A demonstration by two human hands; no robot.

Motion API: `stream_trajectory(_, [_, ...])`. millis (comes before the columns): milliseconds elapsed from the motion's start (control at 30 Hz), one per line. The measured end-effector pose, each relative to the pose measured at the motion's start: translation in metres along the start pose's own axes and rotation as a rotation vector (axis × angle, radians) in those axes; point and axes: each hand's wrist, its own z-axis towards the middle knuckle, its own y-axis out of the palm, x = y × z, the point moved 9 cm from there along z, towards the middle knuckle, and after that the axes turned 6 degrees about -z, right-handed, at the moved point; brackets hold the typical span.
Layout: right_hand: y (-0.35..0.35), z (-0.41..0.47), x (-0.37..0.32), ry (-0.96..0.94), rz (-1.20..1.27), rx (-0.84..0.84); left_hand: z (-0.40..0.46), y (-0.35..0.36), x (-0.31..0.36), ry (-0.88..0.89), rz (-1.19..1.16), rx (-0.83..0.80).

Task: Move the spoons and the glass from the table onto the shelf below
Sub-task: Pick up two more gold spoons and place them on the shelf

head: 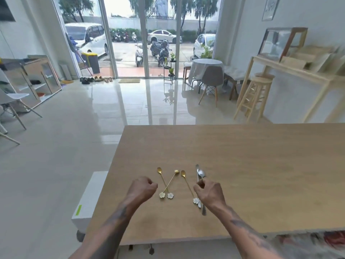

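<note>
Hovering hands over spoons

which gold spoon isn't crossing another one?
The right-hand gold spoon, beside the right hand. It lies alone; the other two cross in an X near the left hand.

The right hand is covering the middle of the silver spoon and part of another utensil beside it, too blurred to identify. Both curled hands are hiding their palms. The table is running off the right edge.
</note>
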Motion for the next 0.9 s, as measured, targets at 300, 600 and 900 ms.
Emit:
stream_trajectory(300, [0.048,0.064,-0.015,0.145,-0.292,-0.067,0.070,0.050,0.021,-0.022,0.355,-0.077])
stream_trajectory(600, [0.064,0.080,-0.017,0.156,-0.217,-0.128,0.088,0.060,0.034,0.030,0.437,-0.139])
stream_trajectory(900, [0.021,0.080,-0.035,0.100,0.418,-0.030,0.076,0.028,0.017,0.064,0.176,-0.102])
